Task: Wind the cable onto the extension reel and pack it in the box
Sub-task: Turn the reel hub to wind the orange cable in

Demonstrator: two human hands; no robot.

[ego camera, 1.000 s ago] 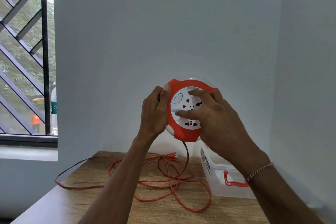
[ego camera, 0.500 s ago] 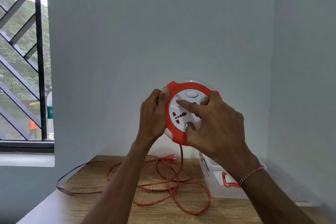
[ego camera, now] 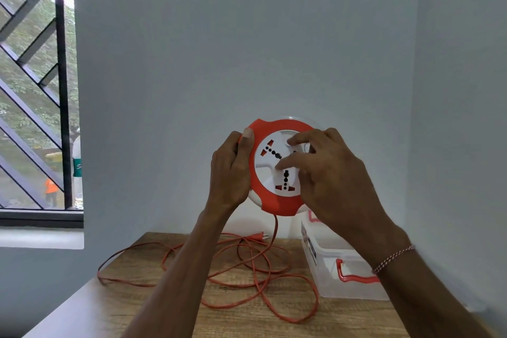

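Observation:
I hold a round orange extension reel (ego camera: pixel 274 200) with a white socket face upright in the air above the table. My left hand (ego camera: pixel 231 170) grips its left rim, thumb on the front. My right hand (ego camera: pixel 326 175) lies over the right of the white face, fingertips pressed on it. An orange cable (ego camera: pixel 263 280) drops from the reel's bottom and lies in loose loops on the wooden table (ego camera: pixel 170 307); its plug (ego camera: pixel 256 236) rests near the back wall. A clear plastic box (ego camera: pixel 345 269) with red handles stands at the right, partly behind my right forearm.
White walls close off the back and the right side. A barred window (ego camera: pixel 35 90) is at the left, with a bottle (ego camera: pixel 77 164) on its sill. The table's left edge runs diagonally toward me.
The white socket face has rotated under my right fingers, which shifted from the lower face toward the upper right. The cable loops on the table have moved slightly.

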